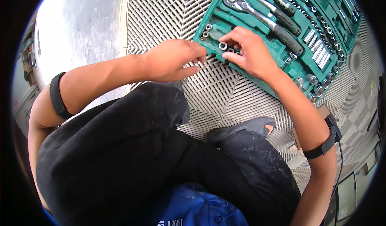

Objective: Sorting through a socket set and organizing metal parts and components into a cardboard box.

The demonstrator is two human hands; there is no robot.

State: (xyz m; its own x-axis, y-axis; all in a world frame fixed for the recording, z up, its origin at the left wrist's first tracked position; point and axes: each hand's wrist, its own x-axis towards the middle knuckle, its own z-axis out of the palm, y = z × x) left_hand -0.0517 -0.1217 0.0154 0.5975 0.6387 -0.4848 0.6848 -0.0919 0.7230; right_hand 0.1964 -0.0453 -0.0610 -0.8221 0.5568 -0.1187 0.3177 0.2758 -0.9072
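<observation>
A green plastic socket-set case lies open on the floor, its slots partly filled. My right hand is over its near left part, thumb and fingers around a small metal socket at the case's edge; darker sockets show partly between the fingers. My left hand hovers just left of the case corner with curled fingers, and nothing shows in it. Small sockets stand in the corner of the case. Ratchet wrenches with black handles lie farther in, beside a row of long chrome sockets.
Slatted plastic floor tiles lie under the case. A pale, smooth surface with a raised edge is on the left. My bent knees and a grey shoe are below the hands. A cardboard piece lies behind my right forearm.
</observation>
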